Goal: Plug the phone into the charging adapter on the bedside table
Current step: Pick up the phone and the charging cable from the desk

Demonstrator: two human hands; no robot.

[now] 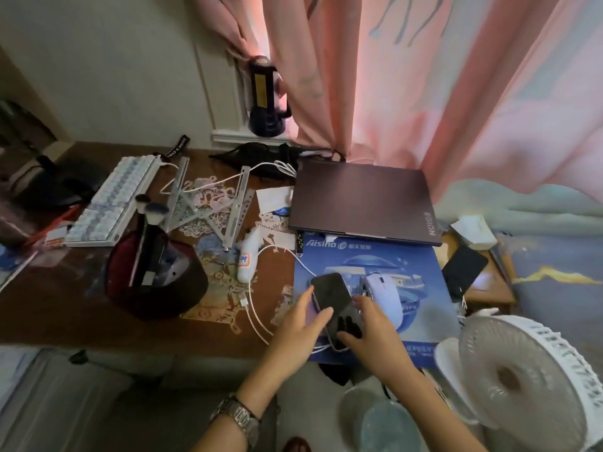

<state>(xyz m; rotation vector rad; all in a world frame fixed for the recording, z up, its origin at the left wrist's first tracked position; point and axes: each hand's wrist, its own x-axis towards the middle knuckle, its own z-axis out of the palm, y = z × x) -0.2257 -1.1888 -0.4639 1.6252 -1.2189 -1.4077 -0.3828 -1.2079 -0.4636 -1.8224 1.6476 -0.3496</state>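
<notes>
A dark phone lies screen up on the blue mouse pad, tilted toward me. My left hand holds its left edge, thumb on the screen. My right hand grips its near right corner with fingers spread over the lower end. A white charging cable loops across the brown table; its loose plug rests left of the phone. A white adapter with a sticker lies further back. Whether a cable sits in the phone's near end is hidden by my hands.
A white mouse sits right of the phone. A closed laptop lies behind the pad. Also here: a keyboard, a metal stand, a dark cap with brushes, a second black phone, a white fan.
</notes>
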